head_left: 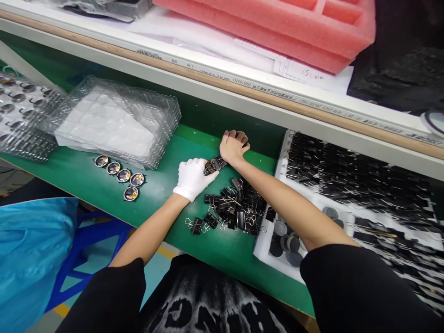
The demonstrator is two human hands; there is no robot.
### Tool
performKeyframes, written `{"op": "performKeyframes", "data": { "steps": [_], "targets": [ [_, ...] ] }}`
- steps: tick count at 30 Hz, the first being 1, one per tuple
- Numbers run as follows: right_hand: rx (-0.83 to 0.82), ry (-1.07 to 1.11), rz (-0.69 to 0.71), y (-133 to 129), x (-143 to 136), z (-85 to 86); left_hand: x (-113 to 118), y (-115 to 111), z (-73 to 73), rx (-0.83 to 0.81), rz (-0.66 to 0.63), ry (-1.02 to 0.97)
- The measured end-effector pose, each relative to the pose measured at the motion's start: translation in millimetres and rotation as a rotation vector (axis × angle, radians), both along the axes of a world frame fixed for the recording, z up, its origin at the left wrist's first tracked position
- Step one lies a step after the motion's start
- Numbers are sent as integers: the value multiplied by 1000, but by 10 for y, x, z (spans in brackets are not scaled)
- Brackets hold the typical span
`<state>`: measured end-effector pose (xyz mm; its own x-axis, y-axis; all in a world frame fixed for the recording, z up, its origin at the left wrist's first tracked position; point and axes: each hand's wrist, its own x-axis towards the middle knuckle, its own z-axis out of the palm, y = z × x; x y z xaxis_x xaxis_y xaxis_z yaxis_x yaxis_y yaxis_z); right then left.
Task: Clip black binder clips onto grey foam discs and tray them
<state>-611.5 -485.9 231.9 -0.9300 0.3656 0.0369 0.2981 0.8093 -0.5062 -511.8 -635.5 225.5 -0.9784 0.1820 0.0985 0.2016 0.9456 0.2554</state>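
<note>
My left hand [193, 179], in a white glove, grips a short row of black binder clips [215, 165] between thumb and fingers, low over the green bench. Just beyond it, my bare right hand [233, 145] has its fingers apart and slightly bent. The heel of that hand is beside the far end of the row; whether it touches cannot be made out. Nothing shows in its fingers. Closer to my body lies a loose heap of black binder clips [231, 210] with silver wire handles, partly behind my right forearm.
Several round lens-like pieces [124, 175] lie left on the green bench [156, 189]. Behind them are stacked clear trays [114, 122]. At right, a white foam tray [265, 252] holds dark discs and rows of clips. A shelf edge [222, 81] overhangs, carrying pink foam [277, 34].
</note>
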Motion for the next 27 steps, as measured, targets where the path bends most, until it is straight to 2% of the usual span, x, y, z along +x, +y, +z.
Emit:
{"op": "performKeyframes", "data": {
  "steps": [6,8,10,12,14,16,17,18,20,24,27],
  "targets": [
    [-57,-2,21,-52,44,102,2,4,54,5,-4,3],
    [-134,-16,58,-62,36,231,-5,-44,96,75,-2,-8],
    [-251,-24,118,-21,53,445,-21,-128,159,246,15,-63],
    [-404,-19,298,96,154,707,-37,-221,251,508,12,-171],
    [-511,-21,600,284,369,949,-32,-278,374,812,-12,-352],
    [-532,-9,854,506,674,1117,17,-272,522,1049,-39,-575],
    [-520,12,902,616,844,1168,61,-246,601,1103,-49,-675],
    [-511,39,906,720,1015,1198,117,-206,681,1096,-70,-742],
    [-527,88,835,906,1351,1210,255,-102,836,940,-167,-734],
    [-614,216,580,1208,2030,1107,570,165,1080,553,-456,-387],
    [-601,423,385,1388,2632,950,773,434,1173,351,-734,-203]
  ]
}}
